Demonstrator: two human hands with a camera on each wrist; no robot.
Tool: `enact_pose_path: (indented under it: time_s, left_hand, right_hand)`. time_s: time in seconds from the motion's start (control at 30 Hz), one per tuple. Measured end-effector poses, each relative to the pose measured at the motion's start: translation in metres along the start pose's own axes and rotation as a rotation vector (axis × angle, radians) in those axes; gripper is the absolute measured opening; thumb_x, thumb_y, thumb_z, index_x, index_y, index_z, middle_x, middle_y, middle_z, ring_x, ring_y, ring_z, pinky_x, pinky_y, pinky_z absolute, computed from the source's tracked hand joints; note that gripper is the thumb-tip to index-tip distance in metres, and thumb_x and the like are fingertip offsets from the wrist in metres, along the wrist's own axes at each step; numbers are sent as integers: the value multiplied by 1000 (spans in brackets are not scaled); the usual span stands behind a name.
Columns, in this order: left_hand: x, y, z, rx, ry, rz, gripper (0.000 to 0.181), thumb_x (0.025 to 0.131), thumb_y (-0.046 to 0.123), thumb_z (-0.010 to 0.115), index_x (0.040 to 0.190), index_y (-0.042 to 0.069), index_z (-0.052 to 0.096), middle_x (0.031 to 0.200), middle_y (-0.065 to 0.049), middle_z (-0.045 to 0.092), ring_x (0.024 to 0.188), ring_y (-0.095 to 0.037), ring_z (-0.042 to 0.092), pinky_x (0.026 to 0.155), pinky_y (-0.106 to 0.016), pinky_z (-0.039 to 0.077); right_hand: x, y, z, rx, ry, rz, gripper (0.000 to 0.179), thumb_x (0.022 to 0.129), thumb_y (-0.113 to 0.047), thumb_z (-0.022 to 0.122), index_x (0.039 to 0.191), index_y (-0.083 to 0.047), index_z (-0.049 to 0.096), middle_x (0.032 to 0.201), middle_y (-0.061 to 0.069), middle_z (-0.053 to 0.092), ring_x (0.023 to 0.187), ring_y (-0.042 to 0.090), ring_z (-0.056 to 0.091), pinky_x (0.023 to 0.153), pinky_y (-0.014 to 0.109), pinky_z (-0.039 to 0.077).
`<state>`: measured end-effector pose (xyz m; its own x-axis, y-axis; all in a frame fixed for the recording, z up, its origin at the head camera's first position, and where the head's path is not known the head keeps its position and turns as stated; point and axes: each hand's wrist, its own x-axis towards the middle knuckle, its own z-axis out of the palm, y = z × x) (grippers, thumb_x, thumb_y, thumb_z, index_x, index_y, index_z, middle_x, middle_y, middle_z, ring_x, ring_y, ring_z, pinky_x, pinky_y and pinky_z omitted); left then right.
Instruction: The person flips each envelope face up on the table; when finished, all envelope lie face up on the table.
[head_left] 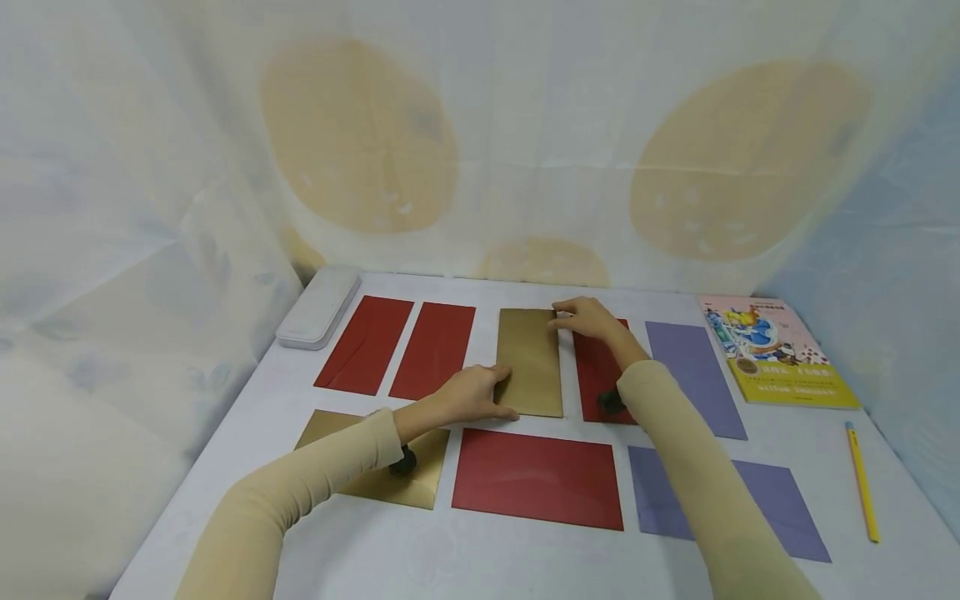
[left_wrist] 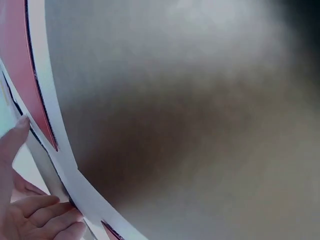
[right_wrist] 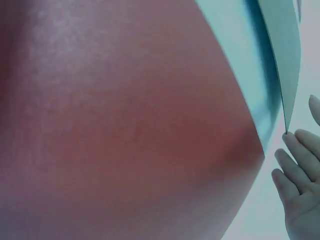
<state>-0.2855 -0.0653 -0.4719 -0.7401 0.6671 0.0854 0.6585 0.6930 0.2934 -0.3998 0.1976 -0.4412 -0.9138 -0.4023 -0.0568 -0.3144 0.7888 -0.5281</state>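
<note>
A gold envelope (head_left: 531,358) lies upright in the middle of the white table. My left hand (head_left: 468,393) is at its lower left, with fingertips at the left edge and the thumb by the bottom edge. At its upper right corner is my right hand (head_left: 588,318), its fingertips right at the corner and edge. The right wrist view shows fairly straight fingers (right_wrist: 295,172) meeting an envelope's pointed corner. Loosely spread fingers (left_wrist: 47,217) show in the left wrist view. Under my left forearm lies another gold envelope (head_left: 397,492); a red envelope (head_left: 600,367) is partly hidden under my right wrist.
Two red envelopes (head_left: 431,350) lie at the left, one more (head_left: 536,479) in front. Purple envelopes (head_left: 693,375) are at the right, one crossed by my right forearm. A white case (head_left: 318,308) stands back left, a picture book (head_left: 780,350) back right, a yellow pencil (head_left: 862,483) near the right edge.
</note>
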Motion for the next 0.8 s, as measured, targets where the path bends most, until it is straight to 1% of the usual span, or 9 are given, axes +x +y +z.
enact_pose_path:
  time_s: [0.1, 0.23, 0.33, 0.4, 0.47, 0.6, 0.67, 0.73, 0.8]
  left_hand:
    - [1, -1, 1, -20, 9, 6, 77, 74, 50, 80, 127, 0, 58, 101, -8, 68, 71, -9, 50, 61, -20, 43]
    - [1, -2, 3, -22, 13, 16, 78, 75, 48, 80, 131, -1, 56, 113, -10, 67, 72, -10, 53, 60, -20, 42]
    - [-1, -1, 2, -20, 12, 25, 75, 78, 46, 78, 132, -1, 56, 120, -11, 65, 79, -9, 57, 62, -19, 44]
    - [-3, -1, 1, -32, 13, 34, 73, 79, 42, 77, 133, -2, 56, 125, -12, 63, 77, -8, 55, 59, -18, 42]
    - [-4, 0, 1, -45, 12, 41, 71, 80, 39, 76, 134, -2, 55, 130, -13, 59, 68, -5, 50, 53, -18, 38]
    - [-6, 0, -1, -92, 15, 67, 67, 80, 31, 74, 135, -2, 53, 132, -15, 57, 48, -3, 29, 45, -19, 27]
    - [-7, 0, -1, -114, 22, 85, 66, 81, 27, 73, 136, -2, 52, 120, -13, 65, 45, -1, 24, 45, -17, 27]
    - [-8, -1, -2, -152, 29, 109, 65, 81, 23, 73, 138, 0, 51, 99, -8, 70, 44, 0, 22, 46, -17, 28]
    - [-9, -1, -3, -200, 33, 129, 64, 81, 18, 72, 139, 1, 50, 79, -5, 65, 44, 1, 21, 46, -17, 29]
  right_hand:
    - [-4, 2, -6, 42, 16, -16, 55, 94, -30, 64, 138, 1, 50, 138, 22, 50, 128, 41, 43, 104, 53, 34]
    - [-9, 0, -12, 102, 31, -29, 54, 94, -27, 64, 138, 1, 50, 138, 21, 50, 129, 40, 43, 105, 52, 34]
    - [-15, -4, -16, 144, 59, -32, 54, 93, -26, 66, 138, 1, 51, 137, 20, 51, 128, 39, 45, 104, 51, 35]
    - [-19, -6, -18, 180, 89, -33, 55, 92, -25, 67, 137, 1, 51, 136, 20, 52, 126, 37, 48, 104, 50, 36]
    - [-23, -8, -19, 212, 121, -32, 55, 91, -26, 69, 138, -1, 52, 135, 18, 54, 125, 35, 50, 102, 49, 38]
    - [-26, -10, -18, 284, 176, -33, 60, 89, -31, 71, 139, -6, 52, 136, 15, 54, 125, 30, 51, 102, 45, 40]
    - [-27, -13, -16, 309, 203, -33, 62, 88, -35, 72, 140, -8, 52, 138, 12, 53, 126, 29, 51, 102, 44, 40]
    - [-27, -16, -15, 330, 240, -39, 62, 87, -36, 73, 140, -10, 52, 138, 10, 53, 126, 29, 50, 101, 44, 41]
    - [-28, -22, -14, 346, 275, -44, 62, 86, -35, 74, 139, -10, 53, 138, 9, 53, 127, 28, 50, 101, 43, 41]
